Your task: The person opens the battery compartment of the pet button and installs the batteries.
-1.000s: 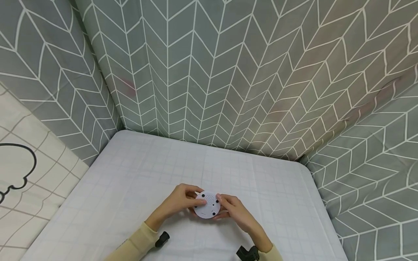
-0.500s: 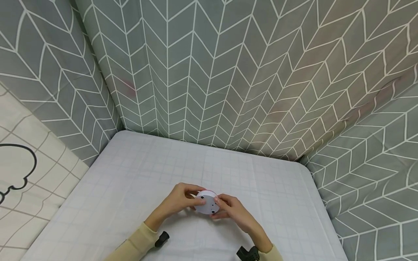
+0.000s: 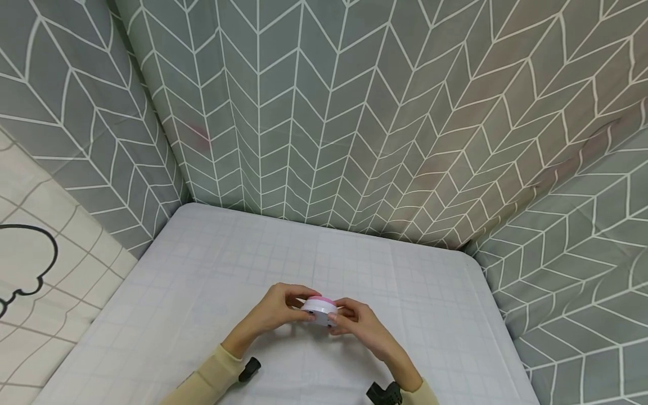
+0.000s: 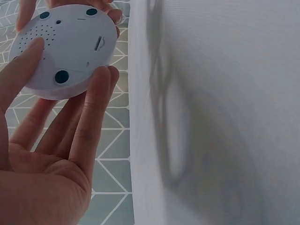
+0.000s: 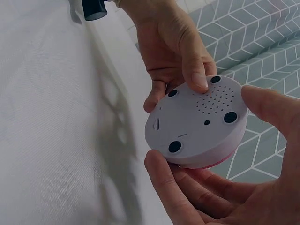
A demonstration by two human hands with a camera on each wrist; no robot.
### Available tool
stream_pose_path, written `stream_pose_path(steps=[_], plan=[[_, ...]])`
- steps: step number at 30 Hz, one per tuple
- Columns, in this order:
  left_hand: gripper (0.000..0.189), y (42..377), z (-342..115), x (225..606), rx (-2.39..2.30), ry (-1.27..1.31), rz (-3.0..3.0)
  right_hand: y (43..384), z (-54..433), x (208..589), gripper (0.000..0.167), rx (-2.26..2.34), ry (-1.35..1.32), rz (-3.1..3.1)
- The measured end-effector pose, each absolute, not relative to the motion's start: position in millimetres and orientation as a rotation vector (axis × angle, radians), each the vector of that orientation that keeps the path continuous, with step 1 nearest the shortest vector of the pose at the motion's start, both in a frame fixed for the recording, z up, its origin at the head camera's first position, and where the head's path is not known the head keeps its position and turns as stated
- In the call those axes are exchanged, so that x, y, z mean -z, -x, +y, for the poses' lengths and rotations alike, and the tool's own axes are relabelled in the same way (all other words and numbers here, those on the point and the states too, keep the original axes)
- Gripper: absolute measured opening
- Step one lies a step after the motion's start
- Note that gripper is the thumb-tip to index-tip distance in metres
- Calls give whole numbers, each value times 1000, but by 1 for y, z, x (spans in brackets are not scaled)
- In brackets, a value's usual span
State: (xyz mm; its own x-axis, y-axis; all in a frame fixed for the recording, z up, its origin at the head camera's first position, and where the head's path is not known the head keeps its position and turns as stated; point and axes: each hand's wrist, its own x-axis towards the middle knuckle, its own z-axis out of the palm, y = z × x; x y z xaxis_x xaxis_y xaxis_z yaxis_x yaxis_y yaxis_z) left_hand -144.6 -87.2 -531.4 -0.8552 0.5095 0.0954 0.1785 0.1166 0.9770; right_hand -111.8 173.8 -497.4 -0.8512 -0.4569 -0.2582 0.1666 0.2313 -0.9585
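Observation:
Both hands hold a round white device [image 3: 320, 306] with a pink top, raised over the table in the head view. Its underside faces the person, and in the left wrist view this white base [image 4: 75, 42] shows small speaker holes, dark round feet and a battery-cover outline. The left hand [image 3: 280, 306] pinches the left edge, thumb on the base and fingers behind. On the opposite edge, the right hand [image 3: 361, 325] has its thumb at the rim and its fingers curled beneath, as the right wrist view shows. The pink side is mostly hidden there.
A white cloth covers the table [image 3: 243, 242]. Grey chevron-patterned curtains [image 3: 314, 112] hang behind and to the right, and a white gridded cloth [image 3: 55, 281] lies at the left. Dark wrist cameras [image 3: 250, 369] sit at the sleeves.
The device has tipped: its base, facing up toward the head camera a second ago, now slants downward, and the pink top shows at the far edge. Both hands keep their hold.

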Motion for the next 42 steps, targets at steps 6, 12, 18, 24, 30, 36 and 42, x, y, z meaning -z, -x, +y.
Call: stream_pose_path(steps=[6, 12, 18, 24, 30, 36, 42], plan=[[52, 144, -90, 532, -1804, -591, 2112, 112, 174, 497, 54, 1671, 286, 2048], [57, 146, -93, 530, -1829, -526, 2087, 113, 173, 499, 51, 1687, 293, 2101], [55, 149, -96, 530, -1831, -536, 2076, 114, 171, 502, 52, 1678, 282, 2152], [54, 150, -97, 530, -1842, -528, 2040, 116, 172, 506, 50, 1644, 311, 2224], [51, 150, -98, 531, -1859, -464, 2046, 120, 171, 511, 52, 1678, 318, 2243], [56, 151, -99, 533, -1846, -427, 2067, 123, 170, 517, 59, 1720, 370, 2222], [62, 154, -101, 541, -1836, -468, 1992, 126, 169, 523, 67, 1686, 471, 2288]])
